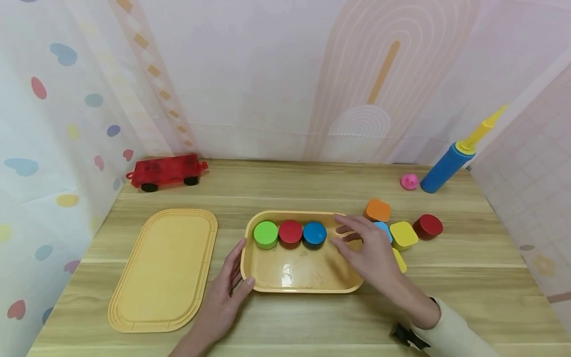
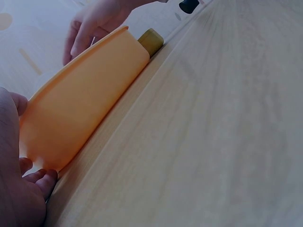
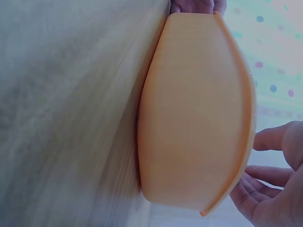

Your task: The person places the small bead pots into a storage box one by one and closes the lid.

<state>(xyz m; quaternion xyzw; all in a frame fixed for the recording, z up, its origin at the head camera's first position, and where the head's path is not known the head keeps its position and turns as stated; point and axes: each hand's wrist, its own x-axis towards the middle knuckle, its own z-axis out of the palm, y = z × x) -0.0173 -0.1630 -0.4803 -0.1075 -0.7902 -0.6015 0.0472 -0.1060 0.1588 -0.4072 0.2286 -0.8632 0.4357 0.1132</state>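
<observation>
A yellow-orange plastic box [image 1: 308,270] stands lidless on the table, with a row of green [image 1: 266,235], red [image 1: 290,234] and blue round blocks [image 1: 314,235] along its far wall. My left hand [image 1: 223,300] grips the box's left end, the thumb by the rim and the fingers against the outer side. Over the right end of the box is my right hand [image 1: 372,250], its thumb and fingers spread apart with nothing visible between them. In the right wrist view the box wall hides the blocks.
The flat matching lid [image 1: 165,267] lies left of the box. Right of it are orange [image 1: 377,210], light blue [image 1: 382,231], yellow [image 1: 404,235] and dark red blocks [image 1: 428,226]. Farther back stand a pink toy [image 1: 409,181], a blue-yellow pump [image 1: 448,168] and a red toy wagon [image 1: 167,171].
</observation>
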